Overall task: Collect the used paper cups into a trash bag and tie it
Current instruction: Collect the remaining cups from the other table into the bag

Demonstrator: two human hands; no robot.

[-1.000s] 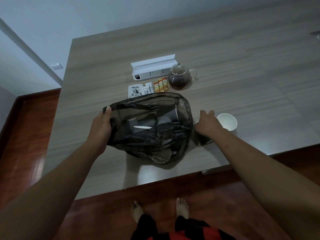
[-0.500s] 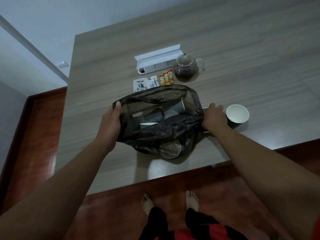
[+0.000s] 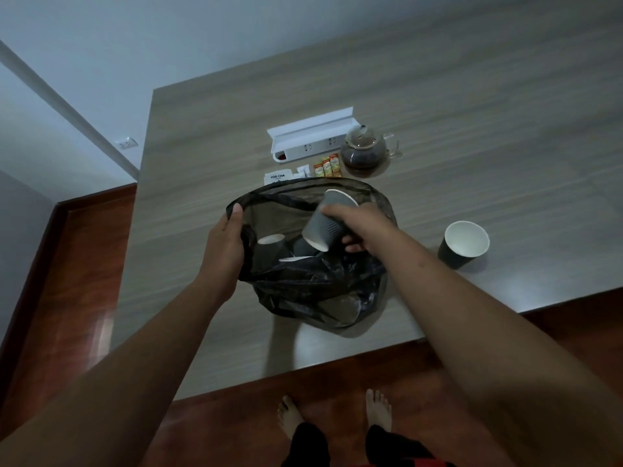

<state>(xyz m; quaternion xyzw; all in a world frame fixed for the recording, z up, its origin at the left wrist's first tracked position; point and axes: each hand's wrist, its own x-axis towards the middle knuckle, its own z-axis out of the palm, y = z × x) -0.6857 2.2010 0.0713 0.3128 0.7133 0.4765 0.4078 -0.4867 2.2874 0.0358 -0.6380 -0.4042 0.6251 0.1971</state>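
Paper cups: one grey ribbed cup (image 3: 325, 224), held tilted over the mouth of the bag, its white rim pointing down and to the left; a second cup (image 3: 463, 244), dark outside and white inside, standing upright on the table (image 3: 472, 112) to the right of the bag, apart from it. More cups (image 3: 271, 246) lie inside the bag, their white rims showing through the opening.

Trash bag (image 3: 313, 291): black, thin, partly see-through, resting on the table near its front edge, mouth open and facing up.

Left hand (image 3: 224, 246): fingers closed on the left rim of the bag, thumb on top, holding the mouth open.

Right hand (image 3: 359, 227): fingers wrapped around the grey ribbed cup, above the bag's opening.

Behind the bag, on the table: a white power strip (image 3: 312, 139) with raised lid, a glass teapot (image 3: 364, 150) of dark liquid, three small yellow-orange sachets (image 3: 326, 167) side by side, white sachets (image 3: 303, 170), and a white packet (image 3: 278, 178) printed "YOD CHA", partly hidden by the bag's rim.

Floor (image 3: 84, 281): reddish wood; bare feet (image 3: 290, 417) visible below the table edge.
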